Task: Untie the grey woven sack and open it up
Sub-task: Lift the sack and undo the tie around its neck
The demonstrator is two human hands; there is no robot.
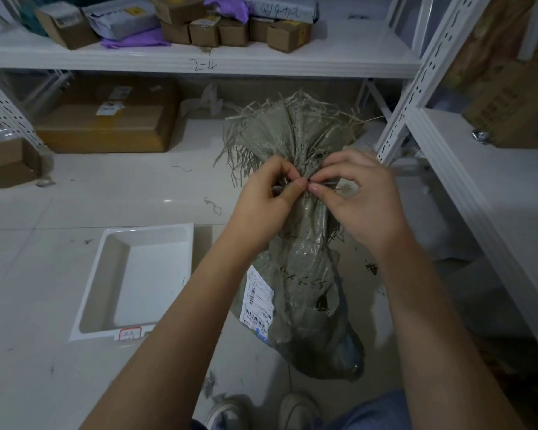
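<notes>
A grey woven sack (302, 274) stands upright on the floor in front of me, its neck gathered tight and its frayed mouth (289, 128) fanning out above. A white shipping label (258, 302) is stuck on its left side. My left hand (267, 197) pinches the tie (292, 183) at the neck from the left, thumb and forefinger closed on it. From the right, my right hand (361, 197) pinches the same tie, fingertips almost touching the left hand's. The knot itself is mostly hidden by my fingers.
A white plastic tray (106, 293) lies on the tiled floor to the left. White metal shelving (199, 62) with cardboard boxes runs behind; another shelf unit (466, 169) stands close on the right. A large carton (106, 125) sits under the back shelf. My shoes (261, 411) are below the sack.
</notes>
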